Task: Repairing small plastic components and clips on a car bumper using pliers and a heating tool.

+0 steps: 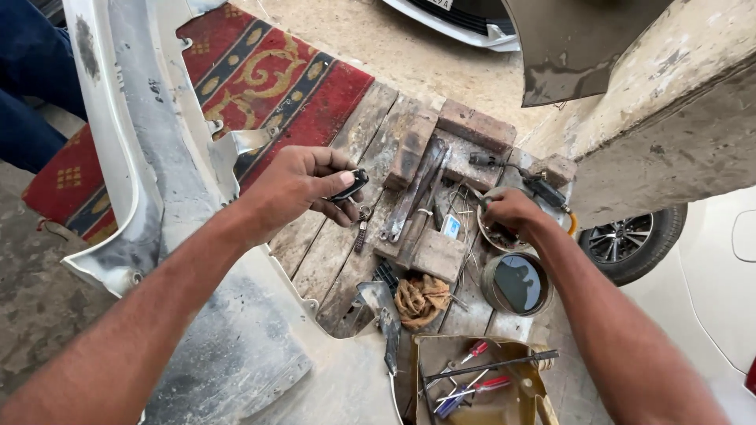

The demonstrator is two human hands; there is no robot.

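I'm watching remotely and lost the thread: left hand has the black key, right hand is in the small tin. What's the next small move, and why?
Probably lift the right hand out of the small tin with whatever it picked. Its fingers are already down inside, while the left hand just holds the black key clear above the wooden boards. What the fingers have grasped is hidden.

Bright, even daylight fills the scene, with only soft, short shadows tucked under the bricks and tools on the weathered wooden plank surface and beneath the raised left hand. The scuffed white plastic car bumper panel beyond the surface's left edge and the pale concrete floor past its far edge read bright but not blown out, while the round metal tin of dark liquid near the right edge gives a dull reflection. Focus is sharp in the middle; the wide lens stretches both forearms and bends lines toward the picture's corners.
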